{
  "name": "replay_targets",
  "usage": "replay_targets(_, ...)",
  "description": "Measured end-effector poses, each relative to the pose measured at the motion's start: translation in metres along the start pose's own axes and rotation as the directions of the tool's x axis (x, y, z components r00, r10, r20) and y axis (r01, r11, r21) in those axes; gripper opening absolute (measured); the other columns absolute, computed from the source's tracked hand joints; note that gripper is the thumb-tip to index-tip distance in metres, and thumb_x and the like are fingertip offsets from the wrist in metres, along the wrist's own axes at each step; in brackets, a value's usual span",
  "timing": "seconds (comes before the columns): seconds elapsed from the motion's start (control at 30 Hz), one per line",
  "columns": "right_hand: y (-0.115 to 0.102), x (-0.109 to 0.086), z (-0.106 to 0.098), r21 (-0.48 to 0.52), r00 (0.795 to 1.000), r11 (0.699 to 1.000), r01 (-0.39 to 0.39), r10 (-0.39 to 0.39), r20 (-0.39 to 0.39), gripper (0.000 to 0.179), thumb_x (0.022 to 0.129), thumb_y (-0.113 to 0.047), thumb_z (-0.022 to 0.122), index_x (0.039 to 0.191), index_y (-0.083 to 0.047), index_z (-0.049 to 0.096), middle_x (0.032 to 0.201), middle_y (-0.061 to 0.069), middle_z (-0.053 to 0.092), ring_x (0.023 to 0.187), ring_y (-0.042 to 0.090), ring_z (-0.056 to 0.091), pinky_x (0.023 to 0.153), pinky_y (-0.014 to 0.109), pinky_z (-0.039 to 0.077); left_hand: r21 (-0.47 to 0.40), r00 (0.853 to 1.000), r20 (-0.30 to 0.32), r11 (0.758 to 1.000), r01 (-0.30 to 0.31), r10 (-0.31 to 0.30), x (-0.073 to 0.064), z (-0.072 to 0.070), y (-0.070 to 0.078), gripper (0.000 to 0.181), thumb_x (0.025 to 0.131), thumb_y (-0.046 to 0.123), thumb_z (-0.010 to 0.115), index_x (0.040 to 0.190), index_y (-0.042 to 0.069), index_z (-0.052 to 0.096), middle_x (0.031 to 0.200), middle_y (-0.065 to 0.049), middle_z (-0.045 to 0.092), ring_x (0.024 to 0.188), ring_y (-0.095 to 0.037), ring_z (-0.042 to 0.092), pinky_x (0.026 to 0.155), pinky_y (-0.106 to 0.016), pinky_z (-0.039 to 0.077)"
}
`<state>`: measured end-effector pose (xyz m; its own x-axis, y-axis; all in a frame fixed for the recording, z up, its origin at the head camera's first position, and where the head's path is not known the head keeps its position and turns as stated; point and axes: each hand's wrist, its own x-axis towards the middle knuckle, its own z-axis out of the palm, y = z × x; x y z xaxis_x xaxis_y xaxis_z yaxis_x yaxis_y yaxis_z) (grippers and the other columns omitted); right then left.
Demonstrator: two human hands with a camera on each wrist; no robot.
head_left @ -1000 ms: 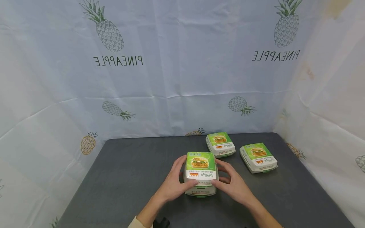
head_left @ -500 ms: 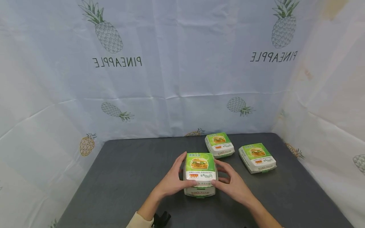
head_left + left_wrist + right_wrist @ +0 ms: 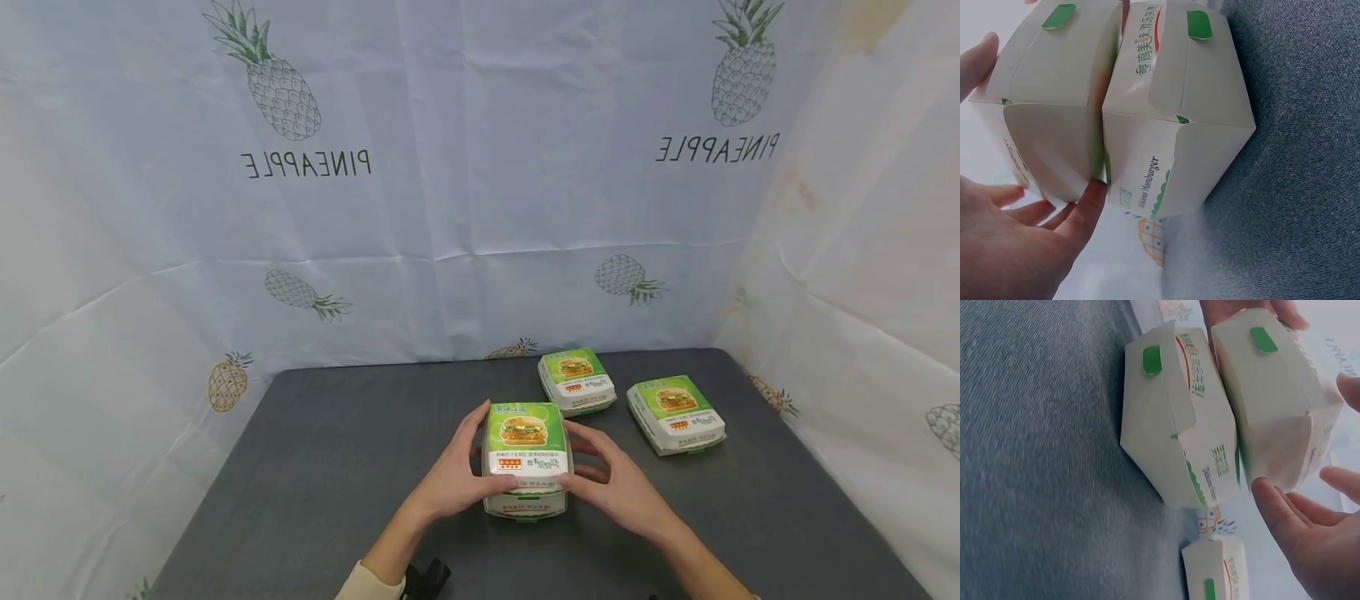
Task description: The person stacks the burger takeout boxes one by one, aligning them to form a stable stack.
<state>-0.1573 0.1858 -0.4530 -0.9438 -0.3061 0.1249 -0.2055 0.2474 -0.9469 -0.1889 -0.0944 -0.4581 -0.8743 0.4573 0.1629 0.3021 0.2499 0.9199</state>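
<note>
Two white-and-green hamburger boxes are stacked at the middle of the dark table. My left hand (image 3: 450, 479) holds the upper hamburger box (image 3: 527, 440) on its left, thumb at the front edge and fingers along the side. On the opposite side, my right hand (image 3: 611, 483) grips the same box, with its thumb also at the front. Beneath it, the lower hamburger box (image 3: 1175, 81) rests on the table, and its front shows below the thumbs. Both wrist views show the upper box lying directly over the lower one, with a narrow seam between them.
Two more hamburger boxes stand on the table (image 3: 360, 467): a hamburger box (image 3: 576, 382) behind the stack and another hamburger box (image 3: 677, 414) to the right. A white curtain (image 3: 480, 167) with pineapple prints encloses the table at the back and sides.
</note>
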Motion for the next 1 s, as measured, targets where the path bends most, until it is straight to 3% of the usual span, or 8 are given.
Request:
replay_targets(0.23,0.0,-0.004,-0.015,-0.063,1.0,0.998,0.003,-0.002,0.002,0.067,0.097,-0.023,0.072,0.155,-0.009,0.04,0.152,0.019,0.043,0.134,0.043,0.048,0.103,0.039,0.05,-0.007,1.0,-0.006,1.0,0.007,-0.007,-0.001,0.001,-0.002,0.105,0.086,0.03,0.083,0.165,0.019,0.013,0.168,-0.003,0.014,0.149,-0.022,0.025,0.11,-0.054,0.038)
replay_targets(0.5,0.001,-0.006,-0.038,-0.185,0.997,0.983,0.007,-0.021,-0.072,0.063,0.097,-0.027,0.072,0.152,-0.011,0.046,0.143,0.017,0.053,0.129,0.039,0.054,0.099,0.037,0.053,-0.014,1.0,0.0,1.0,0.001,-0.001,-0.002,0.001,-0.001,0.105,0.087,0.029,0.082,0.165,0.019,0.012,0.168,-0.003,0.013,0.149,-0.022,0.025,0.11,-0.054,0.038)
replay_targets(0.73,0.003,-0.009,-0.063,-0.354,0.987,0.935,0.012,-0.069,-0.148,0.064,0.097,-0.032,0.072,0.151,-0.007,0.047,0.142,0.017,0.054,0.127,0.039,0.055,0.1,0.052,0.049,0.0,1.0,-0.009,1.0,0.008,-0.008,-0.001,0.002,-0.001,0.106,0.086,0.031,0.082,0.165,0.018,0.012,0.167,-0.003,0.014,0.147,-0.021,0.027,0.108,-0.052,0.04)
replay_targets(1.0,0.015,-0.011,-0.095,-0.53,0.965,0.848,0.01,-0.146,-0.216,0.065,0.097,-0.03,0.073,0.149,0.0,0.047,0.144,0.02,0.051,0.125,0.04,0.054,0.098,0.052,0.049,0.011,1.0,-0.008,1.0,0.012,-0.012,0.0,0.002,-0.001,0.106,0.086,0.032,0.082,0.165,0.019,0.012,0.168,-0.004,0.013,0.145,-0.02,0.03,0.107,-0.048,0.042)
